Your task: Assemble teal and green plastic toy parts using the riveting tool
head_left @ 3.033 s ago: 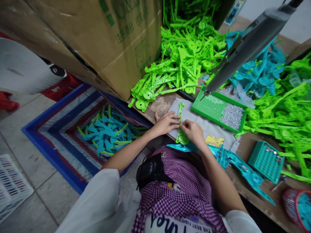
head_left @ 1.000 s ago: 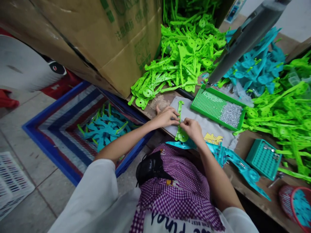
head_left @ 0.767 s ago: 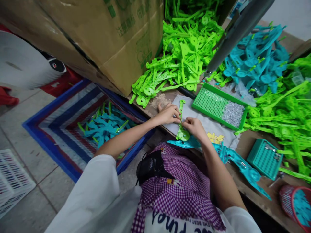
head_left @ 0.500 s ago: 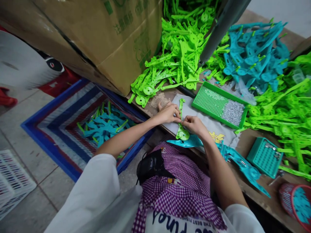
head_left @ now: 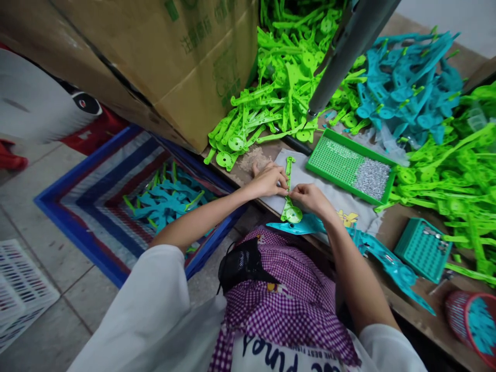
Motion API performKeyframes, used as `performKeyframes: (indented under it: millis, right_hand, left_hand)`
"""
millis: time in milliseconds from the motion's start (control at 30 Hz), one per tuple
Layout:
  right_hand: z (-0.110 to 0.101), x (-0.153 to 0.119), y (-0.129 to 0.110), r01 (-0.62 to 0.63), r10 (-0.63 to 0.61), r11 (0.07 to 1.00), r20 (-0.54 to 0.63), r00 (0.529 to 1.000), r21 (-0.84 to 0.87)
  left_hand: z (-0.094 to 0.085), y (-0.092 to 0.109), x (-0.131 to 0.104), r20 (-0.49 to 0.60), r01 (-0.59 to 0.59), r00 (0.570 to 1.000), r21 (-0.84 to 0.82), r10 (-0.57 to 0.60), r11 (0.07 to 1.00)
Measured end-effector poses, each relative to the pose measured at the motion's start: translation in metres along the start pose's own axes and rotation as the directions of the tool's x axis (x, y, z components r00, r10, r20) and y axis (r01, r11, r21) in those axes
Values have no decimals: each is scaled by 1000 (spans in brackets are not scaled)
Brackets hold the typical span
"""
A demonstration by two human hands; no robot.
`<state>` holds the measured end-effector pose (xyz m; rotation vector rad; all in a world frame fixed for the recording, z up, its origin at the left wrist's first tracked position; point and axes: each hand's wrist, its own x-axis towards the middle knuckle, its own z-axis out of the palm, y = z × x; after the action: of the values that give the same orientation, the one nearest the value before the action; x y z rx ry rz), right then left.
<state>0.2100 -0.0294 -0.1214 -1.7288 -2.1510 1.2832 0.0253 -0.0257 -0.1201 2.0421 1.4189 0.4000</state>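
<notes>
A long lime-green plastic part (head_left: 291,213) with a round disc end lies on a grey cloth (head_left: 322,182) at the bench edge. My left hand (head_left: 270,180) is closed on its middle from the left. From the right, my right hand (head_left: 309,197) pinches at the same spot; whatever sits between its fingertips is too small to make out. Just below, a teal plastic part (head_left: 298,226) lies along the edge, partly under my right forearm. Beyond my hands stands a green tray (head_left: 329,178) holding many small silvery pieces.
A grey electric screwdriver (head_left: 329,77) hangs over the bench. Behind it are heaps of lime-green parts (head_left: 287,93) and teal parts (head_left: 403,88). A cardboard box (head_left: 186,77) and a blue-rimmed crate (head_left: 77,175) stand left. A teal small-parts box (head_left: 420,253) and red basket (head_left: 457,315) sit right.
The hanging screwdriver has swung slightly left and down. My hands stay at the same spot on the lime-green part with barely any movement.
</notes>
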Motion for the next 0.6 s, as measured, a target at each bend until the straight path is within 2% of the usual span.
performKeyframes:
  millis: [233, 367, 500, 600]
  right_hand:
    - [-1, 5, -2, -17, 18, 1000, 36, 999, -19]
    - [-1, 3, 1, 30, -29, 999, 61, 998, -16]
    - [0, -14, 6, 49, -52, 998, -84, 995, -32]
    - [1, -30, 5, 27, -39, 997, -196, 980, -66]
  left_hand:
    - [1, 5, 0, -30, -33, 999, 56, 35, 998]
    - [0, 3, -1, -26, -52, 998, 57, 54, 997]
    - [-1, 1, -1, -31, -59, 998, 40, 60, 997]
    - [-6, -2, -1, 22, -28, 999, 2, 28, 1000]
